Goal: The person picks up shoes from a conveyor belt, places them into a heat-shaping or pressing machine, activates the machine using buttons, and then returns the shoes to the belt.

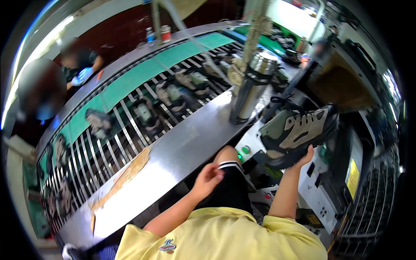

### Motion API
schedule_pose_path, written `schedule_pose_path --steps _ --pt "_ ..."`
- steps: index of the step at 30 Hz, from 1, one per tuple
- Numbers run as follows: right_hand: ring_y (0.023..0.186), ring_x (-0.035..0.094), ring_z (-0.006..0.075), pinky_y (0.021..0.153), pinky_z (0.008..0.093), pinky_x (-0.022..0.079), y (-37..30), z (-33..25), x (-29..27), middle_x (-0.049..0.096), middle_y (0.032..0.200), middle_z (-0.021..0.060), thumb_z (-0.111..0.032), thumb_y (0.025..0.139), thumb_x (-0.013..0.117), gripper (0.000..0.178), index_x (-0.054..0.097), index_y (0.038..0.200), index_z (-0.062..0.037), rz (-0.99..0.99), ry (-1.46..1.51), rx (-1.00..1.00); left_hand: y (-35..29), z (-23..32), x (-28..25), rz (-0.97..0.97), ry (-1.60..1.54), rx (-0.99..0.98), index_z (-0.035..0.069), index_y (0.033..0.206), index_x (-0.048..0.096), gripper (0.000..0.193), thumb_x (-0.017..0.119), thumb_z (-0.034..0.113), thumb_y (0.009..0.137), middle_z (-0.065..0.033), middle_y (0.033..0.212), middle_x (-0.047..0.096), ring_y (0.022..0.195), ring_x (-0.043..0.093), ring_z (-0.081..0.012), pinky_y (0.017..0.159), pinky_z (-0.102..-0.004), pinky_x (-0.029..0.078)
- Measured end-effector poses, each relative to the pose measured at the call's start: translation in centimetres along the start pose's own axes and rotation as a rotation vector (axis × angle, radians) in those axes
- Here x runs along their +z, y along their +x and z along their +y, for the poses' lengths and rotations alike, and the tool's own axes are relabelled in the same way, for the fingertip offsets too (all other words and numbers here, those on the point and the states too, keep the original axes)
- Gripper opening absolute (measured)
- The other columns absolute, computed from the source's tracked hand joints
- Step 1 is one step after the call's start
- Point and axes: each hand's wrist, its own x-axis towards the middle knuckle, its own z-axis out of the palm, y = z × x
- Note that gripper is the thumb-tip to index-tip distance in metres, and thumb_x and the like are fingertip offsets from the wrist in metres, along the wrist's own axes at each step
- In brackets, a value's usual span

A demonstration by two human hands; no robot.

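My right hand grips a beige and black lace-up shoe from below, by its dark sole. The shoe is tilted and held up over a white machine panel, with a grey-green piece, probably a last, at its opening. My left hand is above my left thigh, its fingers loosely curled and apart, with nothing seen in them. To the left, several similar shoes stand on a conveyor of metal slats, pale green pieces in their openings.
A metal ledge with a torn brown strip edges the conveyor. On it stands a steel flask. The machine panel has a green button. A wire rack stands right. Two people are across the conveyor.
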Motion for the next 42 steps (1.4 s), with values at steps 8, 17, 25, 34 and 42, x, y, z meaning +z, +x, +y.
schedule_pose_path --steps 8,17,25,34,42 --pt "0.121 0.048 0.0244 0.104 0.0397 0.035 -16.2 18.1 11.6 0.049 0.133 0.0086 -0.038 0.094 0.046 0.053 0.041 0.137 -0.0078 -0.3 -0.05 0.708 -3.9 10.8 -3.2 0.508 -0.466 0.17 0.004 0.13 0.044 0.06 0.07 0.015 0.077 -0.0108 0.118 0.057 0.108 0.058 -0.0265 0.091 -0.042 0.049" --pt "0.091 0.056 0.0128 0.08 0.0277 0.047 -20.5 22.4 16.5 0.061 0.106 0.008 -0.033 0.094 0.055 0.049 0.049 0.133 -0.0045 -1.328 -0.574 1.302 -16.0 8.2 -14.1 1.334 0.386 0.397 -0.002 0.13 0.047 0.061 0.066 0.003 0.072 -0.0135 0.115 0.058 0.104 0.058 -0.0226 0.091 -0.0324 0.045" --pt "0.08 0.066 0.0284 0.077 0.0374 0.051 -10.9 20.8 3.9 0.068 0.086 0.0136 -0.028 0.073 0.072 0.042 0.063 0.106 -0.0033 -0.913 -1.49 0.598 -12.6 4.4 -20.4 1.251 0.787 0.393 -0.003 0.128 0.05 0.062 0.065 0.005 0.069 -0.0195 0.132 0.052 0.123 0.049 -0.0298 0.104 -0.0356 0.036" --pt "0.113 0.048 0.0377 0.098 0.0467 0.038 -12.1 23.2 -3.5 0.054 0.117 0.0191 -0.02 0.071 0.07 0.064 0.044 0.127 -0.0033 -0.856 -1.873 0.03 -0.1 10.3 -30.1 1.323 0.596 0.44 -0.002 0.122 0.058 0.057 0.067 0.013 0.068 -0.0113 0.1 0.066 0.09 0.061 -0.0169 0.082 -0.0289 0.047" --pt "0.114 0.045 0.0389 0.1 0.0468 0.034 -12.1 23.6 -1.8 0.047 0.119 0.0196 -0.026 0.07 0.071 0.081 0.031 0.139 -0.0108 -0.896 -2.01 0.19 3.7 8.2 -33.7 1.327 0.857 0.489 0.0 0.125 0.051 0.059 0.071 0.016 0.071 -0.0149 0.122 0.055 0.114 0.053 -0.0267 0.099 -0.0346 0.04"
